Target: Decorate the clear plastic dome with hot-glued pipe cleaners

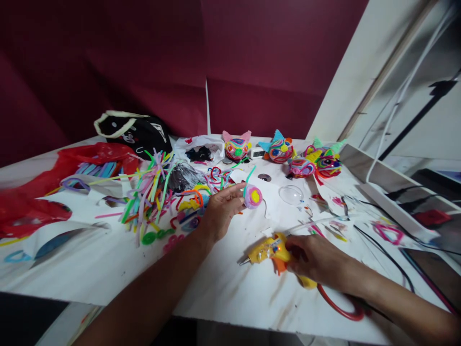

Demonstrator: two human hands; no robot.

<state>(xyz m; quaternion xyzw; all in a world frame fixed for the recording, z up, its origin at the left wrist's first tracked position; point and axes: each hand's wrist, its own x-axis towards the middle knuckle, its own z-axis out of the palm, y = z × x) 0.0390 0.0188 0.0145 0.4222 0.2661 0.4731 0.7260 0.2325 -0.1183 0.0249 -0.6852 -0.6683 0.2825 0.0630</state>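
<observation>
My left hand (pixel 221 211) reaches over the white table (pixel 108 259) and pinches a small pink ball with a yellow spot and a green pipe cleaner (pixel 252 196) at its fingertips. My right hand (pixel 317 259) lies lower right, fingers wrapped round a yellow and orange glue gun (pixel 268 250) whose nozzle points left, close to the tabletop. A red cord (pixel 338 307) runs from the gun toward the front edge.
A heap of coloured pipe cleaners (pixel 154 197) lies left of my left hand. Three finished coiled heads (pixel 279 150) stand at the back, with a clear plastic half-sphere (pixel 291 194) nearby. A red plastic bag (pixel 36 192) lies far left, a black bag (pixel 135 130) behind.
</observation>
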